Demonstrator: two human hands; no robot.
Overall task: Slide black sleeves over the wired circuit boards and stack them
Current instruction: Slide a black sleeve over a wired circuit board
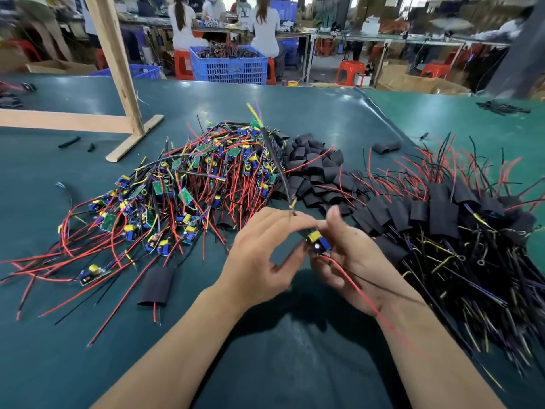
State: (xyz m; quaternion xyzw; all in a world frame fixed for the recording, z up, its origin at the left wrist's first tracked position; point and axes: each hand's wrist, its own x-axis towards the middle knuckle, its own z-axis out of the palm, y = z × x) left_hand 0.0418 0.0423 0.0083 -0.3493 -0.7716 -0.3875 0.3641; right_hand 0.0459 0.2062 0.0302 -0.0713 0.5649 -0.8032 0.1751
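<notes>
Between both hands [298,255], circuit board [317,242] (unlabelled)

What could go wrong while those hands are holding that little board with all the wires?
1. The board is held only by fingertips of the left hand and right hand, so it might slip and drop.
2. Its red wire trails over the right wrist and could snag.
3. The pile of bare boards is a tangle of wires, so pulling the next one might drag others along.
</notes>
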